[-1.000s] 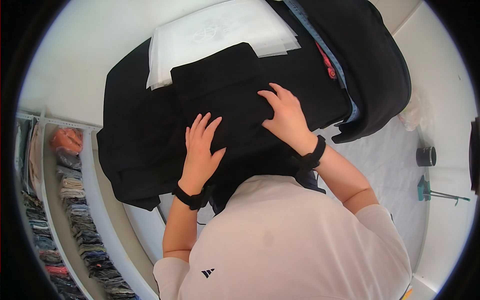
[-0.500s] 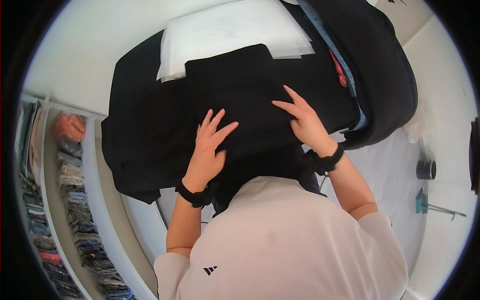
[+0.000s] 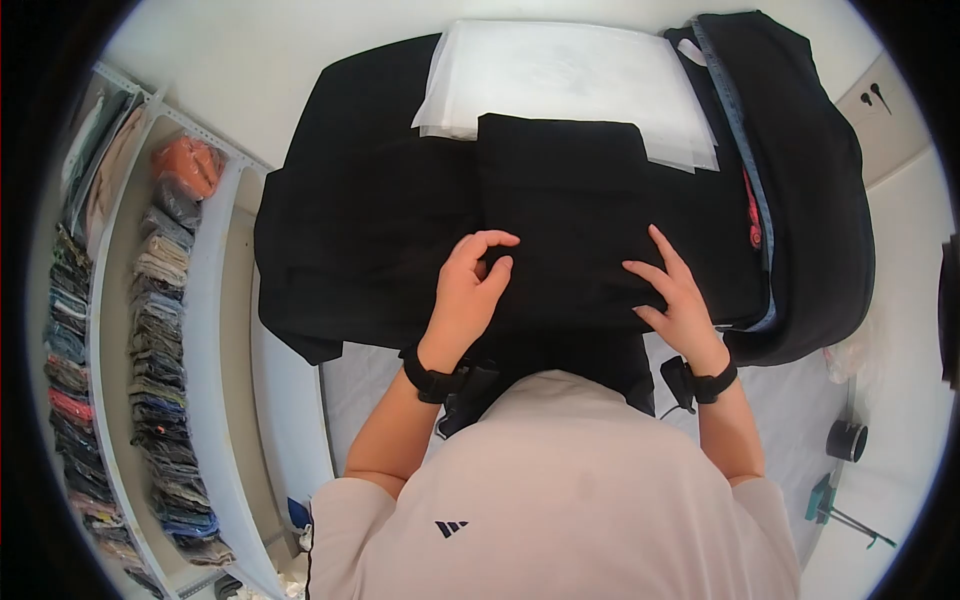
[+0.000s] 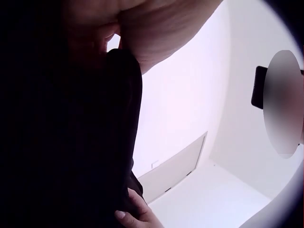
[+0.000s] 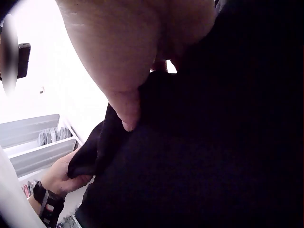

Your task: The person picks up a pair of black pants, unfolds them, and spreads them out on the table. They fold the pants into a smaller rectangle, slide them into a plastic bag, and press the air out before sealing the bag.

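A folded black garment (image 3: pixel 565 190) lies on the black-covered table in front of the person, its far part overlapping a stack of white translucent bags (image 3: pixel 570 75). At the garment's near left side, the left hand (image 3: pixel 468 292) has its fingers bent and pinches the cloth between thumb and fingers. The right wrist view also shows this left hand (image 5: pixel 61 178) with a black flap in its grip. Farther right, the right hand (image 3: pixel 685 305) rests on the cloth with fingers spread and fairly straight. Its thumb (image 5: pixel 127 111) lies against the black fabric.
Black cloth with a blue denim strip (image 3: pixel 745 150) is heaped at the table's right end, beside a small red item (image 3: pixel 752 212). Shelves of bagged folded clothes (image 3: pixel 160 340) stand at the left. A black bin (image 3: pixel 846 440) and a green dustpan (image 3: pixel 820 498) are on the floor at right.
The left hand's fingers, spread out before, are now bent in on the cloth. The right hand stays spread and has shifted a little. The head view has swung, so the table appears lower and farther right.
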A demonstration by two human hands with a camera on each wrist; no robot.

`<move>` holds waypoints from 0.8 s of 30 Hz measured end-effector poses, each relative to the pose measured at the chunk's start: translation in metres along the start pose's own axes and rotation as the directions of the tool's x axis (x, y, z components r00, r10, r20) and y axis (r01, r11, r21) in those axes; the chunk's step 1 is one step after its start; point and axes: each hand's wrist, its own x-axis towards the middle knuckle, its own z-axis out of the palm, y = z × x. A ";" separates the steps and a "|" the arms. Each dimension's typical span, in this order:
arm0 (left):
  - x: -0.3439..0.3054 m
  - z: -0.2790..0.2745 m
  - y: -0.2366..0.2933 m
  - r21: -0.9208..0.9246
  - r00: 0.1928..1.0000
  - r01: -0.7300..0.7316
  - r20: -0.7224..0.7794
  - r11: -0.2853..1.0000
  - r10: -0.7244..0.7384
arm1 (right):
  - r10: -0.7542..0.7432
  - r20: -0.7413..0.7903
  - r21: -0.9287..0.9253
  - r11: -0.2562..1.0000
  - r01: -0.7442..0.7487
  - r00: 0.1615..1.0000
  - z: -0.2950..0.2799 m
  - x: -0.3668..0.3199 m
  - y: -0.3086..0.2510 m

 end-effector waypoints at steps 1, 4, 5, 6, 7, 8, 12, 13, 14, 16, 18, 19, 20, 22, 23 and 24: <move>0.000 0.001 -0.001 0.000 1.000 -0.002 -0.005 1.000 0.002 | 0.016 0.002 0.009 1.000 -0.016 1.000 0.001 0.000 0.004; -0.004 0.005 -0.006 0.084 0.961 -0.231 -0.134 0.969 0.240 | 0.047 -0.005 0.081 0.996 -0.046 0.999 0.003 0.000 0.006; -0.008 0.006 -0.009 0.197 0.970 -0.185 -0.123 0.963 0.212 | 0.039 -0.003 0.081 0.996 -0.039 0.999 -0.001 0.000 0.005; -0.010 0.006 -0.010 0.308 0.976 -0.138 -0.120 0.942 0.182 | -0.003 0.024 0.134 0.991 0.000 1.000 -0.007 -0.001 0.003; -0.009 0.004 -0.009 0.309 0.974 -0.137 -0.132 0.941 0.185 | -0.048 0.049 0.187 0.982 0.038 0.998 -0.011 0.001 0.002; -0.010 0.002 -0.007 0.456 0.903 -0.310 -0.135 0.834 0.409 | 0.083 0.040 0.413 0.906 -0.092 0.996 -0.014 0.004 0.006; -0.023 0.012 0.002 0.484 0.779 -0.554 0.016 0.677 0.627 | 0.541 0.129 0.765 0.480 -0.431 0.831 -0.022 0.035 0.011; -0.026 0.017 0.002 0.394 0.778 -0.599 0.083 0.697 0.622 | 0.592 0.186 0.706 0.474 -0.525 0.784 -0.026 0.044 0.011; -0.027 0.020 -0.005 0.416 0.804 -0.578 0.143 0.702 0.577 | 0.587 0.183 0.702 0.484 -0.524 0.788 -0.025 0.054 0.021; -0.030 0.026 -0.009 0.454 0.826 -0.543 0.138 0.706 0.547 | 0.458 0.415 0.763 0.296 -0.575 0.786 -0.024 0.069 0.036; -0.029 0.027 -0.018 0.495 0.850 -0.507 0.153 0.705 0.504 | 0.354 0.509 0.807 0.120 -0.578 0.785 -0.039 0.082 -0.002; -0.029 0.026 -0.015 0.496 0.851 -0.502 0.137 0.708 0.507 | 0.303 0.531 0.830 0.000 -0.557 0.791 -0.045 0.087 -0.021; -0.030 0.026 -0.010 0.452 0.871 -0.472 0.107 0.757 0.479 | 0.357 0.509 0.847 -0.045 -0.530 0.783 -0.039 0.095 -0.013; -0.030 0.028 -0.004 0.407 0.891 -0.435 0.066 0.803 0.450 | 0.235 0.500 0.865 -0.092 -0.493 0.833 -0.032 0.109 -0.038; -0.030 0.029 -0.002 0.357 0.901 -0.401 -0.014 0.844 0.434 | 0.119 0.472 0.878 -0.155 -0.453 0.874 -0.027 0.116 -0.057; -0.029 0.028 0.000 0.302 0.905 -0.371 -0.092 0.878 0.414 | 0.082 0.463 0.882 -0.148 -0.448 0.883 -0.023 0.122 -0.078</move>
